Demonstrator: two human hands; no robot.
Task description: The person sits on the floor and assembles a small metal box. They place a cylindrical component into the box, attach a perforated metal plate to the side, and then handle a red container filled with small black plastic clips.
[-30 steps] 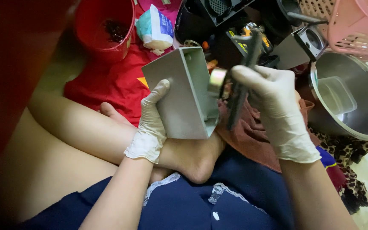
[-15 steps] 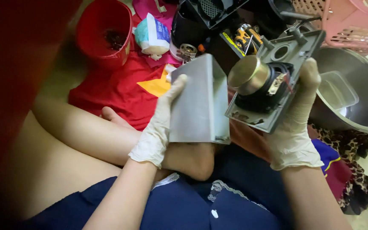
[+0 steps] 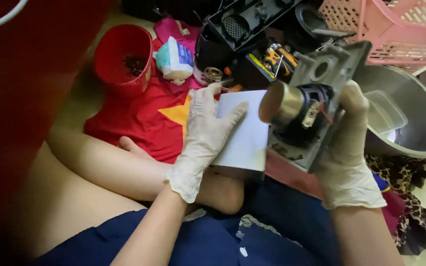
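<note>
Nearest the camera: person seated on the floor, legs folded, both hands in pale gloves.

L hand (image 3: 203, 140): grip spread flat, fingers extended across the face of a white sheet-metal cover (image 3: 245, 135), thumb side toward the wearer. Cover is pressed and steadied rather than clenched; lower edge sits just above the knee. Cover's long axis runs roughly up-down in view, slightly tilted.

R hand (image 3: 348, 152): grip wrapped round the right edge of a grey motor plate (image 3: 329, 74), fingers behind, thumb on the near edge. Plate held tilted, long axis running from lower left to upper right. Brass-coloured cylinder (image 3: 279, 103) sticks out of the plate toward the left, its end face just beside the cover's right edge; contact cannot be confirmed. Black motor body (image 3: 306, 116) sits behind the cylinder.

Key relation: the two parts meet side by side between the hands, cover to the left, plate to the right, cylinder pointing at the cover.

Further out: red cloth (image 3: 134, 118) on the floor, red cup (image 3: 122, 59), steel bowl (image 3: 405, 113) right, pink basket (image 3: 400, 29) top right, black housing parts (image 3: 252, 19) at the far edge.
</note>
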